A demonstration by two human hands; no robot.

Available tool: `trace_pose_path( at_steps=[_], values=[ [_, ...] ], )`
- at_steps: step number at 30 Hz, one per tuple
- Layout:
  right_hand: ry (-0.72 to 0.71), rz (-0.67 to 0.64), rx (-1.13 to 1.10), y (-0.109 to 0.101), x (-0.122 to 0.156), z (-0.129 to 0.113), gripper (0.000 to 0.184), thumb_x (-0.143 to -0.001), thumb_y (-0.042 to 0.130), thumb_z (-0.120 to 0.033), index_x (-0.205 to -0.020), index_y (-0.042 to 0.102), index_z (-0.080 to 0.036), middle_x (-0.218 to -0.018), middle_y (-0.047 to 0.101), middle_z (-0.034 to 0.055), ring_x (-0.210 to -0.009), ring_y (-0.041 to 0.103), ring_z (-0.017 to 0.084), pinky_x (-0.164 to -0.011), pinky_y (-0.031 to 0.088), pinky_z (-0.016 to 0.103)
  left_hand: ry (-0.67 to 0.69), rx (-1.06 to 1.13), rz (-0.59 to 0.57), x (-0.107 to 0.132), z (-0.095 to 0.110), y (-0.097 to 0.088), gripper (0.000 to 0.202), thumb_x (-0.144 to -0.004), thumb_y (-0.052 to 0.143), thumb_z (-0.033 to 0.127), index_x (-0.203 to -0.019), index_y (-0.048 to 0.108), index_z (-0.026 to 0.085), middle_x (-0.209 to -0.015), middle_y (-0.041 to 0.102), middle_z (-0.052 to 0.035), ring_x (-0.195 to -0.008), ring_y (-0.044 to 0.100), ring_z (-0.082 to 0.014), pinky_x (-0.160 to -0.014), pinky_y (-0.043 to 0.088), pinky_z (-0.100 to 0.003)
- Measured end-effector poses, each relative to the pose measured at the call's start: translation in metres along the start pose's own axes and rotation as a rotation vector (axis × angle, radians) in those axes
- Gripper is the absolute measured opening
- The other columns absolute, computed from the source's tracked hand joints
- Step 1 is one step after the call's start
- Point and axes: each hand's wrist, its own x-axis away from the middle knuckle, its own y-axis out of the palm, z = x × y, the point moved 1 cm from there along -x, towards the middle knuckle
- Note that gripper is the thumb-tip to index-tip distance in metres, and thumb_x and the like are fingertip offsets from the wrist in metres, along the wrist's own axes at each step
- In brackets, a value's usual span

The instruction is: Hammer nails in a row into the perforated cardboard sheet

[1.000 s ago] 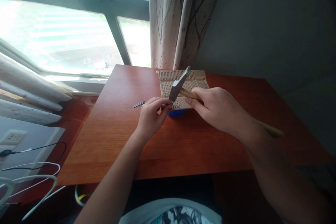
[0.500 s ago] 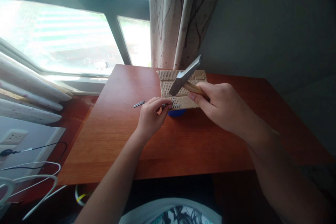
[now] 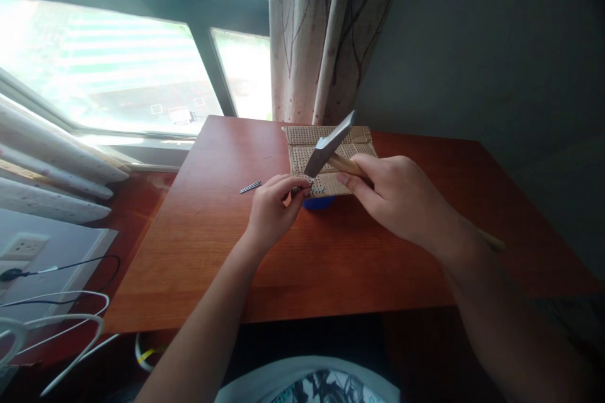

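My right hand grips the wooden handle of a hammer close behind its steel head, which hangs just above the near edge of a piece of cardboard full of small holes. My left hand pinches a nail upright at that near left edge, thumb and forefinger closed on it. A blue object shows under the cardboard's front edge. A loose nail lies on the reddish wooden table to the left of my left hand.
A window and a patterned curtain stand behind the table. A grey wall runs along the right. White and black cables and a wall socket lie at the lower left, beyond the table's left edge.
The hammer head rose away from the nail half a second ago and has come part of the way back down. My left hand has stayed pinched on the nail.
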Motion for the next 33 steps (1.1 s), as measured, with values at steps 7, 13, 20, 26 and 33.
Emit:
trace_pose_path(
  at_steps=[7, 13, 20, 26, 33],
  values=[
    [0.021, -0.075, 0.038, 0.003, 0.0, -0.001, 0.028, -0.097, 0.046, -0.038, -0.074, 0.045, -0.022, -0.061, 0.053, -0.0003, -0.054, 0.045, 0.014, -0.055, 0.02, 0.031, 0.005, 0.022, 0.003, 0.0, -0.002, 0.001, 0.007, -0.088, 0.066, 0.019, -0.09, 0.072, 0.019, -0.081, 0.07, -0.0026, -0.061, 0.054, -0.0113, -0.056, 0.043, -0.024],
    [0.016, -0.076, 0.04, 0.003, -0.001, -0.001, 0.029, -0.097, 0.047, -0.039, -0.074, 0.047, -0.022, -0.061, 0.053, -0.0005, -0.053, 0.044, 0.014, -0.055, 0.02, 0.03, -0.008, 0.048, -0.003, 0.0, -0.001, 0.0, 0.008, -0.087, 0.066, 0.018, -0.092, 0.072, 0.019, -0.08, 0.069, -0.0018, -0.06, 0.053, -0.0104, -0.054, 0.042, -0.023],
    [0.035, -0.07, 0.055, 0.004, 0.001, 0.0, 0.028, -0.097, 0.047, -0.038, -0.074, 0.048, -0.021, -0.061, 0.053, -0.0009, -0.054, 0.044, 0.013, -0.055, 0.02, 0.03, -0.028, 0.102, 0.032, -0.001, -0.001, -0.012, 0.016, -0.083, 0.063, 0.011, -0.093, 0.073, 0.017, -0.086, 0.072, -0.0039, -0.065, 0.06, -0.0108, -0.053, 0.045, -0.021],
    [0.03, -0.065, 0.045, 0.004, 0.002, 0.0, 0.028, -0.097, 0.047, -0.037, -0.074, 0.048, -0.021, -0.062, 0.053, -0.0009, -0.055, 0.043, 0.013, -0.056, 0.02, 0.029, -0.126, 0.152, 0.025, 0.002, -0.011, -0.01, 0.011, -0.083, 0.068, 0.015, -0.091, 0.075, 0.017, -0.082, 0.075, -0.0035, -0.07, 0.067, -0.0138, -0.065, 0.055, -0.024],
    [0.029, -0.06, 0.034, 0.004, 0.001, 0.0, 0.029, -0.097, 0.047, -0.038, -0.073, 0.046, -0.021, -0.061, 0.052, -0.0016, -0.054, 0.043, 0.012, -0.056, 0.02, 0.029, -0.208, 0.268, 0.047, 0.004, -0.017, -0.006, 0.012, -0.084, 0.071, 0.023, -0.092, 0.075, 0.017, -0.086, 0.077, -0.0053, -0.077, 0.072, -0.0179, -0.074, 0.06, -0.03]
  ],
)
